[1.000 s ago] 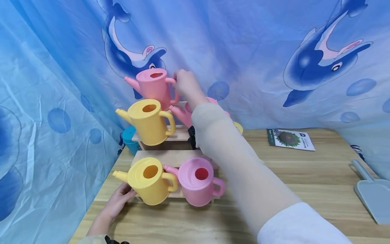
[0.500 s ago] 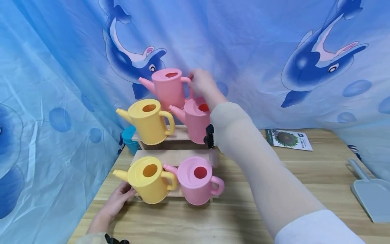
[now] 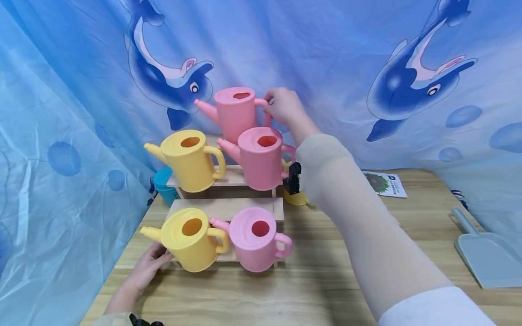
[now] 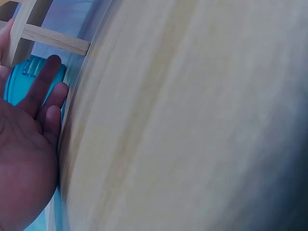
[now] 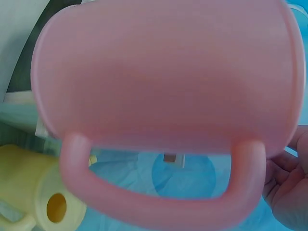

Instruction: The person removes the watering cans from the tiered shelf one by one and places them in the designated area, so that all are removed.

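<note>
My right hand (image 3: 285, 106) pinches the handle of a pink watering can (image 3: 235, 113) at the top tier of the wooden stand (image 3: 228, 209). The base of this can is hidden, so I cannot tell whether it touches the shelf. Below it, a yellow watering can (image 3: 190, 163) and a second pink watering can (image 3: 261, 160) stand on the middle tier. The latter's body fills the right wrist view. On the lowest tier are another yellow can (image 3: 189, 244) and a lilac-pink one (image 3: 253, 244). My left hand (image 3: 147, 269) grips the stand's front left corner.
A yellow watering can (image 5: 36, 187) stands on the table behind the stand's right side. A teal container (image 3: 165, 185) is behind its left side. To the right lie a seed packet (image 3: 385, 184) and a grey dustpan (image 3: 489, 253). A dolphin-print curtain (image 3: 326, 54) hangs behind.
The top pink watering can has moved right with my right hand, from above the left side to above the middle of the stand. My left hand stays at the corner. The view shifts slightly.
</note>
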The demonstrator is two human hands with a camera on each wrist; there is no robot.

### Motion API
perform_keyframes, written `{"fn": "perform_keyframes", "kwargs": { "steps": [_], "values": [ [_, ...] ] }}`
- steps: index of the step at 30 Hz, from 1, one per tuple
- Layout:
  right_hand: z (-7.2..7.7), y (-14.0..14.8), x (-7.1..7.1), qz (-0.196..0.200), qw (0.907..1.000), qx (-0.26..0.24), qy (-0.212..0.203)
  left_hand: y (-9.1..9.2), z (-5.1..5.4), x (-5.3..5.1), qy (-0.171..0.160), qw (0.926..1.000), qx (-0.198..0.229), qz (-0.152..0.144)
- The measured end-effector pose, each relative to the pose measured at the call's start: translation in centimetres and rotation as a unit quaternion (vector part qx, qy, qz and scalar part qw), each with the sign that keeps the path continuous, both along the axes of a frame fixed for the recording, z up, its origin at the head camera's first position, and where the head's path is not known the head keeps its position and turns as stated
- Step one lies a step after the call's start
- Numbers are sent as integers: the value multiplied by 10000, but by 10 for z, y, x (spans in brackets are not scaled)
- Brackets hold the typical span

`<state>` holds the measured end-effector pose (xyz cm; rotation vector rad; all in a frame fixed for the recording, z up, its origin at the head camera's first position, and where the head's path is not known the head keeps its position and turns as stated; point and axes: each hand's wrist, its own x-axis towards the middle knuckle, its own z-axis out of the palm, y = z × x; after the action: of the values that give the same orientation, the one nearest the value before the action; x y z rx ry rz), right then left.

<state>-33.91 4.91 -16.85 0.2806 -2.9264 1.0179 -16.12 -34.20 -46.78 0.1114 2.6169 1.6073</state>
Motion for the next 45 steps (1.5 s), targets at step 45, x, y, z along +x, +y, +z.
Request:
{"fn": "perform_keyframes", "kwargs": {
  "steps": [45],
  "values": [
    [-54, 122, -5, -539, 9769, -1862, 896, -1, 0, -2, 33, 9999, 83, -141]
  ]
}}
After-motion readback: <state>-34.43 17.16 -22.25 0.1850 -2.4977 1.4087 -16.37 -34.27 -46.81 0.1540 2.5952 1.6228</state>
